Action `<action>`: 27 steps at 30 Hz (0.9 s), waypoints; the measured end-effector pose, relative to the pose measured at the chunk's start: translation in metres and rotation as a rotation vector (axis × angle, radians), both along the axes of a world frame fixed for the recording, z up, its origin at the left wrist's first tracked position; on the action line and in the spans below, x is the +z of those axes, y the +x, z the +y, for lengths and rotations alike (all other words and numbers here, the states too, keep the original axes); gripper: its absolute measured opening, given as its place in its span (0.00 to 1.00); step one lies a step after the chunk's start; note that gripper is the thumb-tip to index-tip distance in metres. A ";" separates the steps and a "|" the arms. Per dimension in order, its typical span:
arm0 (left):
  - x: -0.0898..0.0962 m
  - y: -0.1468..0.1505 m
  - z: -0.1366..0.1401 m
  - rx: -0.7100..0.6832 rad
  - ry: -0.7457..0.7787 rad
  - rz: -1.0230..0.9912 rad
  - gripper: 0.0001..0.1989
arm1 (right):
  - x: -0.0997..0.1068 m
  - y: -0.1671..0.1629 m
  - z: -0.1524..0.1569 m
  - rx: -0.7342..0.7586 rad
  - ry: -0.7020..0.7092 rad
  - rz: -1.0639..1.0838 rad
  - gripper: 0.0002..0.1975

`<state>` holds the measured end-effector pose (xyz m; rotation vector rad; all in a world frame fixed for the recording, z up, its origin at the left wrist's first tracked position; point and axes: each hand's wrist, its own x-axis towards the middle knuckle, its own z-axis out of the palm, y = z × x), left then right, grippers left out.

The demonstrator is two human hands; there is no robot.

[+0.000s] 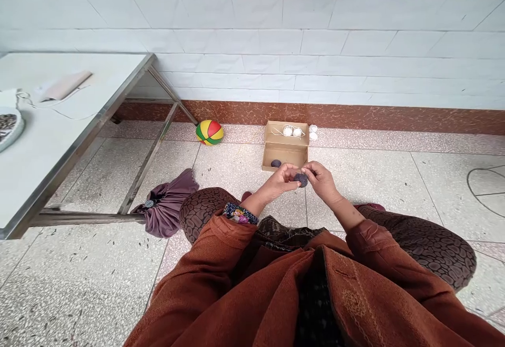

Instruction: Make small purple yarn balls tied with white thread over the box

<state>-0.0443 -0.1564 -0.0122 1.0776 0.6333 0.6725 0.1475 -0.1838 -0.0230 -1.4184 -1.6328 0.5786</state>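
Observation:
Between my hands is a small dark grey ball of yarn (301, 180). My left hand (282, 179) has its fingers curled around the ball from the left. On the other side my right hand (319, 179) pinches at the top of the ball, seemingly on its yarn strand, which is too fine to make out clearly. Just beyond the hands an open cardboard box (286, 153) lies on the floor. Another dark ball of yarn (275, 163) is in its near part. White balls of yarn (292, 131) with loose strands rest in its lid.
More white balls (313, 132) sit beside the box against the wall. A colourful ball (209, 132) lies near the leg of a metal-framed table (118, 91) at left. A purple cloth bag (169, 205) is on the floor by my knee. A wire ring (489, 191) lies at right.

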 end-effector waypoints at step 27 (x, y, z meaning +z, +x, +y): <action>0.002 -0.006 0.001 0.118 -0.147 -0.104 0.22 | -0.027 -0.018 -0.002 0.017 -0.026 0.036 0.12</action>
